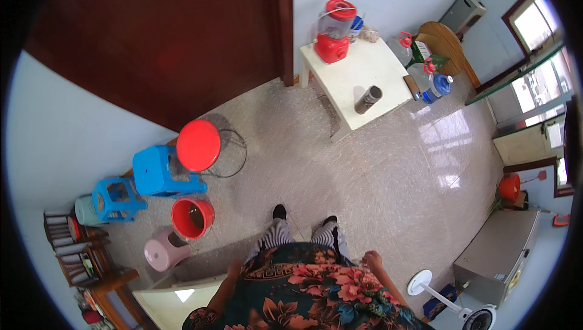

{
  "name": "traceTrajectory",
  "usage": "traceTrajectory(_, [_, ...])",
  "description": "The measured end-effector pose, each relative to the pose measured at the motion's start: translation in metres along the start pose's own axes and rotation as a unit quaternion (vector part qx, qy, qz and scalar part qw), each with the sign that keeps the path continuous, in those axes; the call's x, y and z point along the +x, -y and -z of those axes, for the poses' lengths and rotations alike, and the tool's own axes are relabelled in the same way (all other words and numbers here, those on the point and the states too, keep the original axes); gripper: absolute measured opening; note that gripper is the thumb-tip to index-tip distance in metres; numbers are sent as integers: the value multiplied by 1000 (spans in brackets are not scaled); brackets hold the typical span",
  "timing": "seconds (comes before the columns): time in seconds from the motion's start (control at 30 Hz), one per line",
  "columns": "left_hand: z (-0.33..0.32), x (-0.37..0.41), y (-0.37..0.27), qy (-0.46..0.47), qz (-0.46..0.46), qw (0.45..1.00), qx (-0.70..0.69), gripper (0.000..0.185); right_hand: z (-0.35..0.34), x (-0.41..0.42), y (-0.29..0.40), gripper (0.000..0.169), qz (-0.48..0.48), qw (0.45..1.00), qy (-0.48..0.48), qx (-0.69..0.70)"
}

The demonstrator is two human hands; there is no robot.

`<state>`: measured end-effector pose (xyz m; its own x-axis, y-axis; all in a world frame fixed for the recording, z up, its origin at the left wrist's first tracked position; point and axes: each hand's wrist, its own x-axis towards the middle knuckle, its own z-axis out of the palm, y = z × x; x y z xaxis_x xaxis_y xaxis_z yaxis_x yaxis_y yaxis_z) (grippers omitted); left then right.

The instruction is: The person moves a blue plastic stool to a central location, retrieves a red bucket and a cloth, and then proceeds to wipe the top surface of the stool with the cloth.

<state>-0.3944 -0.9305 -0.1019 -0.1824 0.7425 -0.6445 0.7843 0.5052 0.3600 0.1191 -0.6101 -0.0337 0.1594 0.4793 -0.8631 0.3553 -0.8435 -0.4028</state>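
Beside my left hip hangs my left hand, blurred, its fingers partly hidden against the dark floral top. The cream table behind it is the nearest furniture; whether they touch is unclear. My right hand is at the other hip with its fingers curled in, and nothing shows in it. Ahead on the floor, a white table bears a red blender and an upright dark flask. To the left are a red bucket and a pink stool.
Blue plastic stools and a red round stool line the left wall by a brown door. Water jugs stand beyond the white table. At right are a pedestal fan and a grey refrigerator.
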Motion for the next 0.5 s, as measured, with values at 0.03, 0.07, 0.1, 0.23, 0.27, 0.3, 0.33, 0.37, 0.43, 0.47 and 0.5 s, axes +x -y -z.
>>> traceTrajectory(0.03, [-17,-4,10,-1,56,998,-11,19,-18,-1,20,19,-17,1000,-3,-9])
traceTrajectory(0.07, [-26,-6,17,0,109,994,-22,18,-34,-11,50,20,-14,999,1,-35])
traceTrajectory(0.1, [-29,-14,23,-43,79,996,12,18,-48,-19,72,21,-14,999,4,-42])
traceTrajectory(0.23, [-48,-64,24,-133,128,983,15,7,-97,-28,136,23,69,988,93,-107])
traceTrajectory(0.27, [-39,-66,11,-121,135,983,-29,5,-99,-27,145,23,92,983,102,-126])
traceTrajectory(0.3, [-5,-78,-18,-114,153,979,-72,5,-105,-26,159,23,122,968,115,-188])
traceTrajectory(0.33, [-29,-80,-22,-216,131,959,-125,7,-108,-27,172,22,154,948,127,-248])
traceTrajectory(0.37, [-33,-92,-26,-175,144,969,-101,5,-116,-28,181,22,177,923,150,-307])
traceTrajectory(0.43, [-61,-101,-47,-276,217,920,-175,3,-120,-8,193,19,225,891,187,-346])
traceTrajectory(0.47, [-71,-100,-57,-229,278,910,-206,11,-115,12,192,18,200,904,196,-322])
traceTrajectory(0.5, [-115,-126,-39,-276,238,915,-172,17,-127,27,174,17,156,916,237,-284])
